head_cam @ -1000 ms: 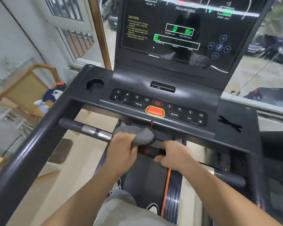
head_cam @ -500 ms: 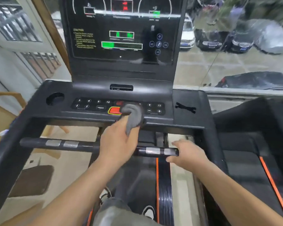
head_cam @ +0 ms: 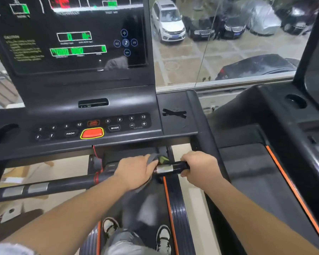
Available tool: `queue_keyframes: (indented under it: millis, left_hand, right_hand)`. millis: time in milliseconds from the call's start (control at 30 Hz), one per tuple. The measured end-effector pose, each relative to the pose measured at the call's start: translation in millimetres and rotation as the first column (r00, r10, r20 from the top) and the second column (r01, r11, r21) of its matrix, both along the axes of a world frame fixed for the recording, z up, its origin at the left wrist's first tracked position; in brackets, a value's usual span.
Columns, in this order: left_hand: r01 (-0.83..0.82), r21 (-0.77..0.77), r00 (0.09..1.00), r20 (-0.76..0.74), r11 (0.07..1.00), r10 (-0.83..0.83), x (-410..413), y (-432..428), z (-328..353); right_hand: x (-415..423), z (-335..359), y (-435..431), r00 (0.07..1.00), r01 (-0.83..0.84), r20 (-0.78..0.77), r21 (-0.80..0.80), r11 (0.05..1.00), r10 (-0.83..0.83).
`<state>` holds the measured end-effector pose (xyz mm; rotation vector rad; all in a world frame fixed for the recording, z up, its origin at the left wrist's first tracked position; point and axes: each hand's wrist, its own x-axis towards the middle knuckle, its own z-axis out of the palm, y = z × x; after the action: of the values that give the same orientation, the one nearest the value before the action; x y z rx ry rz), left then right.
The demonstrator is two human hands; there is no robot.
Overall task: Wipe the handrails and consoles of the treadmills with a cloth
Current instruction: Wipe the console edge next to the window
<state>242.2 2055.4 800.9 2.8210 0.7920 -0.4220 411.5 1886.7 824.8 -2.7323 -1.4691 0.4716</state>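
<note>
Both on the handrail [head_cam: 63,184]: your left hand [head_cam: 134,172], back from the console [head_cam: 118,140], fingers curled over the cloth [head_cam: 152,159]; your right hand [head_cam: 201,168] gripping the end.

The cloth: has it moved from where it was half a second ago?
Yes. The cloth has dropped from beside the red button down onto the handlebar, under the left hand.

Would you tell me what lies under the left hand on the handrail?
A grey cloth peeks out from under the left hand, held against the handrail. The stretch of bar beneath hand and cloth is covered and cannot be seen.
</note>
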Motion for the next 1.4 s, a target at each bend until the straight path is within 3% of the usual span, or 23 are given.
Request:
queue_keyframes:
  millis: [100, 167, 267, 333, 433, 533, 567, 633, 700, 767, 833, 900, 933, 1000, 1067, 1200, 1300, 1400]
  left_hand:
    - [-0.204, -0.322, 0.976, -0.138, 0.925, 0.167, 44.1, 7.2, 5.4]
    - [-0.223, -0.351, 0.973, -0.131, 0.909, 0.188, 57.1, 1.5, 4.2]
    - [-0.055, -0.069, 0.991, 0.114, 0.996, 0.063, 33.9, -32.1, -4.2]
    - [0.103, 0.088, 0.989, 0.093, 0.991, -0.112, 2.5, -54.6, -10.1]
    - [0.193, 0.125, 0.971, 0.116, 0.973, -0.208, -24.1, -53.0, -27.9]
    - [0.228, 0.127, 0.970, 0.055, 0.965, -0.236, 1.7, -37.6, -17.9]
    - [0.160, 0.057, 0.985, 0.055, 0.985, -0.163, 20.5, -31.1, -10.0]
    - [-0.055, -0.222, 0.998, -0.050, 0.974, 0.045, 58.5, -17.5, -0.2]
    - [-0.141, -0.325, 0.988, -0.107, 0.935, 0.111, 79.5, -20.4, 0.4]
    - [-0.103, -0.248, 0.995, -0.018, 0.963, 0.102, 75.6, -34.7, 0.9]
    - [0.038, -0.043, 0.984, 0.175, 0.998, -0.029, 45.8, -54.2, -2.3]
    - [0.217, 0.126, 0.960, 0.151, 0.968, -0.235, 13.6, -69.9, -8.7]
    - [0.266, 0.184, 0.949, 0.121, 0.946, -0.291, 4.1, -72.0, -14.2]
    - [0.310, 0.260, 0.928, 0.126, 0.915, -0.350, -3.1, -70.8, -25.5]
    - [0.341, 0.269, 0.914, 0.130, 0.901, -0.385, 10.3, -68.5, -28.5]
    - [0.334, 0.168, 0.940, 0.013, 0.927, -0.341, 64.4, -71.6, -14.0]
    - [0.393, 0.129, 0.920, -0.038, 0.911, -0.391, 83.2, -63.7, -4.9]
    - [0.285, -0.223, 0.957, 0.023, 0.932, -0.288, 93.1, -46.0, 7.1]
  right_hand:
    - [-2.7, -0.4, -2.6, 1.000, 0.012, -0.025, 0.031, 0.999, -0.011]
    - [-3.5, 0.2, -1.5, 1.000, 0.008, -0.019, 0.032, 0.999, -0.007]
    - [-3.7, -0.6, -2.5, 0.999, -0.022, 0.024, 0.011, 1.000, 0.022]
    - [-3.1, -1.6, -3.2, 0.998, -0.037, 0.045, -0.009, 0.999, 0.037]
    - [-1.7, -4.2, -3.9, 0.997, -0.066, 0.048, 0.014, 0.998, 0.066]
    - [-1.8, -4.7, -6.1, 0.998, -0.056, 0.032, 0.028, 0.998, 0.055]
    - [-2.1, -4.7, -6.6, 0.998, -0.048, 0.034, 0.031, 0.998, 0.047]
    - [-4.7, -1.7, -6.2, 0.999, -0.038, 0.023, 0.032, 0.999, 0.037]
    - [-7.7, 2.2, -5.9, 1.000, -0.022, -0.009, 0.025, 0.999, 0.022]
    - [-7.4, 9.0, -8.9, 0.995, 0.061, -0.087, 0.091, 0.994, -0.053]
    - [-1.4, 20.1, -17.0, 0.987, 0.150, -0.106, 0.306, 0.940, -0.122]
    - [12.8, 24.6, -30.0, 0.978, 0.207, -0.066, 0.410, 0.888, -0.198]
    - [23.8, 26.2, -36.9, 0.963, 0.271, -0.084, 0.346, 0.898, -0.258]
    - [43.0, 27.9, -45.7, 0.878, 0.440, -0.238, 0.063, 0.896, -0.414]
    - [47.3, 24.2, -48.5, 0.800, 0.496, -0.338, -0.091, 0.864, -0.495]
    - [33.4, 13.6, -41.5, 0.842, 0.498, -0.187, -0.089, 0.863, -0.505]
    - [36.9, 13.0, -38.0, 0.827, 0.526, -0.191, -0.073, 0.848, -0.529]
    - [42.8, 14.5, -40.5, 0.806, 0.542, -0.238, -0.069, 0.838, -0.541]
